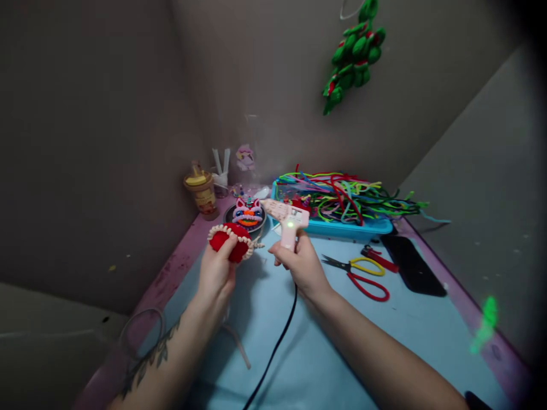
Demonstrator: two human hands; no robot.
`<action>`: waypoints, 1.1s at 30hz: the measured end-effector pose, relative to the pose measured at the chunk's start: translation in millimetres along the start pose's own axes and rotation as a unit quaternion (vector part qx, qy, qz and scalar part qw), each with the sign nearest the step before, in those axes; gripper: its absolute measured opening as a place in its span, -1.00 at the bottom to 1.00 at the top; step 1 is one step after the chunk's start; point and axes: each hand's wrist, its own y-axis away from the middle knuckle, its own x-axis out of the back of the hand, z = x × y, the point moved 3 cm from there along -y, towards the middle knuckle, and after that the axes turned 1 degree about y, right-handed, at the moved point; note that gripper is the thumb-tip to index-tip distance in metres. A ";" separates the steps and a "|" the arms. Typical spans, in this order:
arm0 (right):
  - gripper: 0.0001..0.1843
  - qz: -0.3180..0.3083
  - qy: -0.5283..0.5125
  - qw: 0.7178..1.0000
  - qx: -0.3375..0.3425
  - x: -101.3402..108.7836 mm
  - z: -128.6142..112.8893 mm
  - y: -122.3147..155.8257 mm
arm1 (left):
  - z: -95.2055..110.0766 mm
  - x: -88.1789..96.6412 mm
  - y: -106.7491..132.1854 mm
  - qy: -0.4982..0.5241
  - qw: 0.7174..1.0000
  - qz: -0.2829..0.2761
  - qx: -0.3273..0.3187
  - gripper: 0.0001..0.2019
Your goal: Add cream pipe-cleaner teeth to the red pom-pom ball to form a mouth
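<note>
Head view: left hand (217,267) grasps a soft, rounded red piece with twisted cream trim (239,233), thumb pressed on top; its other fingers are mostly hidden. The piece sits just beyond the hand, at the thumb's tip, raised over the blue-covered tabletop (419,336). Right hand (306,266) is wrapped around the handle of a pale pink glue gun (288,216) with a glowing green light, its nozzle pointing left, apart from the red piece. A black cable (280,339) trails below. Behind the red piece, a fuzzy lilac, pink and orange animal head (248,215) rests at a dark round dish (264,224). Red-and-yellow-handled scissors (368,279) lie right of the right hand.
</note>
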 end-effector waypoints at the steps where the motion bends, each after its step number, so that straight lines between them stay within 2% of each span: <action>1: -0.68 0.013 0.012 1.000 -0.001 4.8 4.1 -4.0 | -7.9 -4.5 -1.7 -0.018 1.000 -0.017 -0.010 -0.62; 3: -0.73 0.022 0.024 0.999 -0.006 10.2 13.8 -10.9 | -20.6 -9.8 -5.2 -0.051 0.997 -0.040 -0.034 -0.56; 5: -0.70 0.021 0.020 0.999 -0.025 11.2 25.7 -15.1 | -30.5 -10.1 -8.1 -0.078 0.995 -0.047 -0.047 -0.57; 11: -0.68 0.011 0.011 0.995 -0.095 7.2 53.9 -15.4 | -49.4 1.1 -6.3 -0.124 0.992 -0.035 -0.016 -0.54; 16: -0.79 0.001 0.045 0.996 -0.078 9.3 56.7 -19.7 | -56.9 2.7 -1.1 -0.114 0.992 -0.032 0.040 -0.51; 21: -0.79 0.003 0.044 0.996 -0.076 11.8 59.8 -22.3 | -54.7 -3.2 3.8 -0.102 0.992 -0.048 0.060 -0.57; 25: -0.80 0.007 0.056 0.996 -0.072 12.0 61.9 -21.5 | -52.8 -6.3 4.8 -0.099 0.990 -0.072 0.065 -0.62; 33: -0.85 0.017 0.079 0.994 -0.069 9.4 56.0 -16.9 | -55.4 0.2 1.4 -0.111 0.988 -0.093 0.060 -0.65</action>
